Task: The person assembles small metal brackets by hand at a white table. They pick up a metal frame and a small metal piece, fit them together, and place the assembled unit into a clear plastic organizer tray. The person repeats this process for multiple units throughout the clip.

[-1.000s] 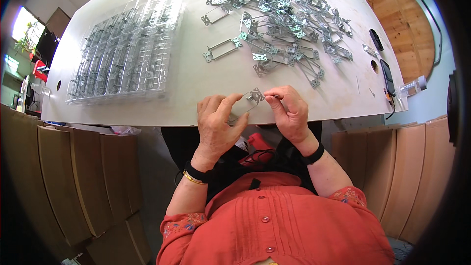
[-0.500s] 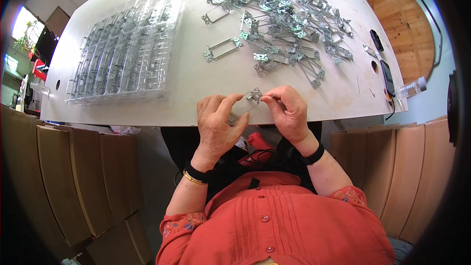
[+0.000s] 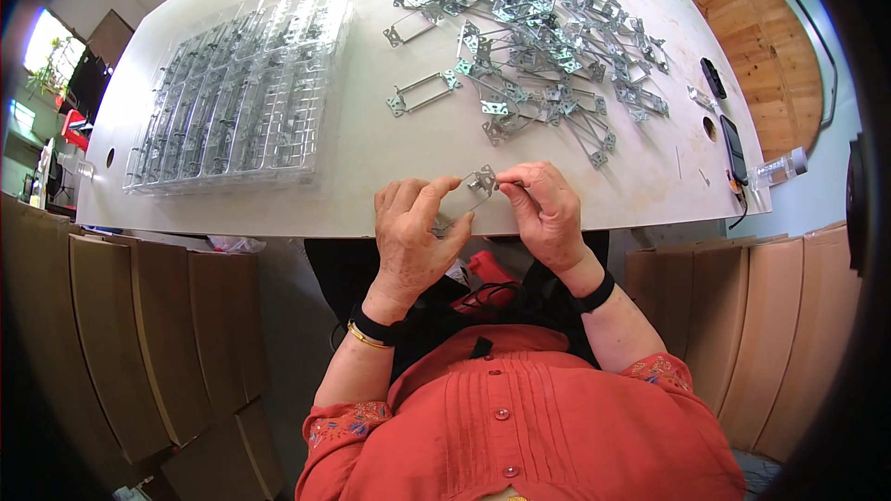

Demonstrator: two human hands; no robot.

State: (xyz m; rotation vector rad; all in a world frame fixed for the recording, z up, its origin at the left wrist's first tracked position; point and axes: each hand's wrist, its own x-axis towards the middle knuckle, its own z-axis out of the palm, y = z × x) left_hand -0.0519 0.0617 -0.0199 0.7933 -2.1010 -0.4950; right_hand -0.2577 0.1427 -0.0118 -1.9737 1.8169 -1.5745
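Observation:
Over the table's near edge, a small metal frame part with thin rods and an end plate is gripped by my left hand, thumb and fingers along its rods. My right hand has its thumb and index finger pinched at the plate's right side; whether a tiny piece sits between those fingertips is hidden. Beyond my hands, a similar metal frame lies by itself. A large heap of such frames spreads over the far right of the table.
Clear plastic trays filled with small metal parts stand at the left of the white table. To the right lie a phone, a black object and a clear bottle. Cardboard boxes flank me.
Both hands stay almost in place around the metal frame. My right fingertips have shifted very slightly at its plate; the heap and trays look the same.

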